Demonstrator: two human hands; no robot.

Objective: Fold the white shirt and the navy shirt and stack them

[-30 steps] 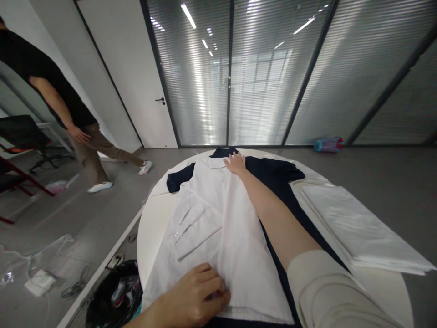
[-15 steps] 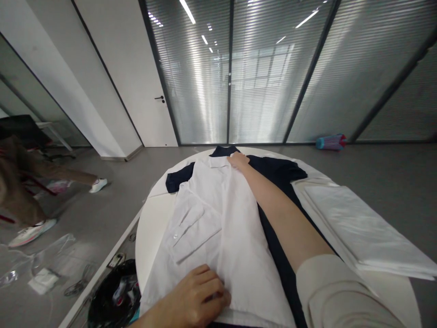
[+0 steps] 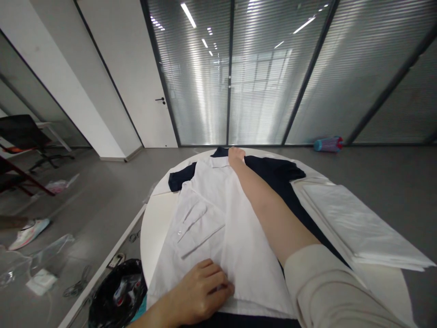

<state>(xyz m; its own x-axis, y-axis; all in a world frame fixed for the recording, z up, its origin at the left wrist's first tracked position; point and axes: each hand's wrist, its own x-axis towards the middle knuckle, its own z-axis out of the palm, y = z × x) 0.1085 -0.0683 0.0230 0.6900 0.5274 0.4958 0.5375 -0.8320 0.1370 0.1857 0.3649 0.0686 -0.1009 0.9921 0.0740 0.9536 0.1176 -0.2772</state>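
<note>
A white shirt (image 3: 241, 237), its sleeve folded across the front with a button at the cuff, lies on top of a dark navy shirt (image 3: 275, 167). At the far end, my right hand (image 3: 236, 156) is closed on the white cloth beside the collar; its fingertips are partly hidden. Near the hem, my left hand (image 3: 206, 291) rests on the white shirt with curled fingers, thumb and fingers pinched at the cloth. Navy short sleeves stick out on both sides, and a navy strip shows below the white hem.
Both shirts lie on a round white table (image 3: 153, 232). Folded white cloth (image 3: 362, 228) lies at its right edge. A black-lined bin (image 3: 102, 291) stands at the lower left, near a person's shoe (image 3: 30, 233). A blue and pink bundle (image 3: 328, 144) lies by the glass wall.
My right hand has moved slightly farther away at the collar. My left hand stays near the hem. The person at the left has mostly walked out of view.
</note>
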